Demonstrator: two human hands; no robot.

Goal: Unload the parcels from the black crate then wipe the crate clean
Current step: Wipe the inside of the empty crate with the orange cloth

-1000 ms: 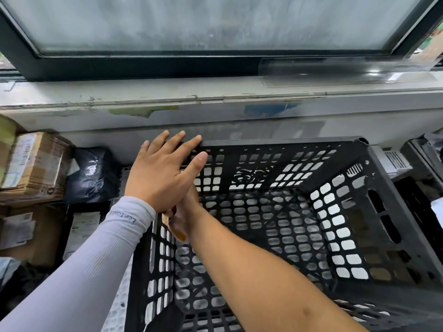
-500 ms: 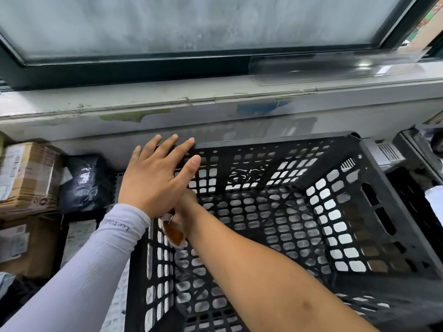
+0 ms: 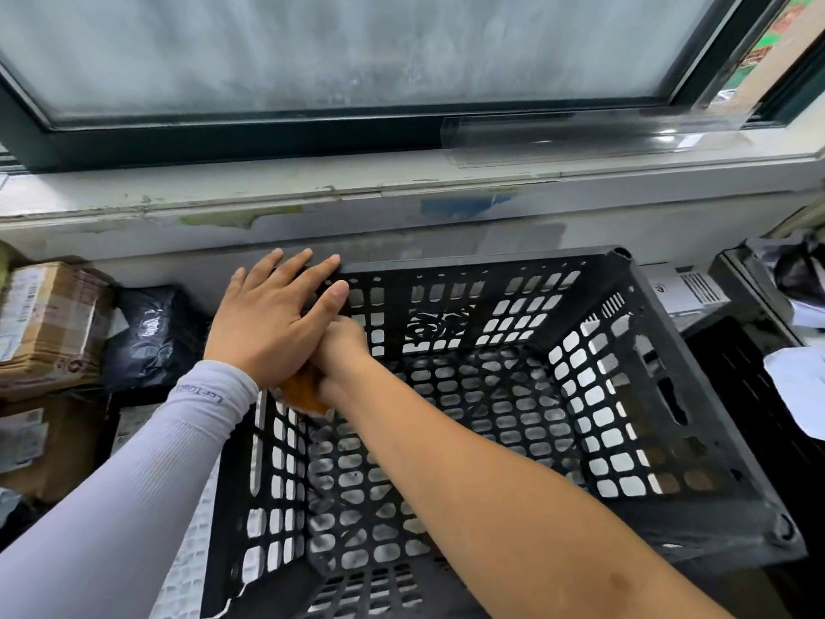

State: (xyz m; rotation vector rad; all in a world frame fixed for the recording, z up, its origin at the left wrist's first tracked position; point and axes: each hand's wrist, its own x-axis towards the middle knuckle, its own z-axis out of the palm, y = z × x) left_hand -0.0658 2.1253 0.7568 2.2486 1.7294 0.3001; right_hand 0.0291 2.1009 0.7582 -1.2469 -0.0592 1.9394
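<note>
The black perforated crate (image 3: 647,395) fills the middle of the view and holds no parcels. My left hand (image 3: 272,323) lies flat with straight fingers on the crate's far left corner rim. My right hand (image 3: 339,355) is inside the crate, partly hidden under the left hand, and grips an orange-brown cloth (image 3: 303,393) against the inner left wall. Cardboard parcels (image 3: 49,323) and a black plastic-wrapped parcel (image 3: 152,332) lie outside the crate on the left.
A window sill and dark window frame (image 3: 402,140) run along just behind the crate. Another black crate (image 3: 759,395) with white and dark bags stands at the right. A white boxed item (image 3: 683,288) sits between the two crates.
My right hand with the cloth has slid a little along the inner left wall, and more of the cloth now shows. My left hand stays on the corner rim.
</note>
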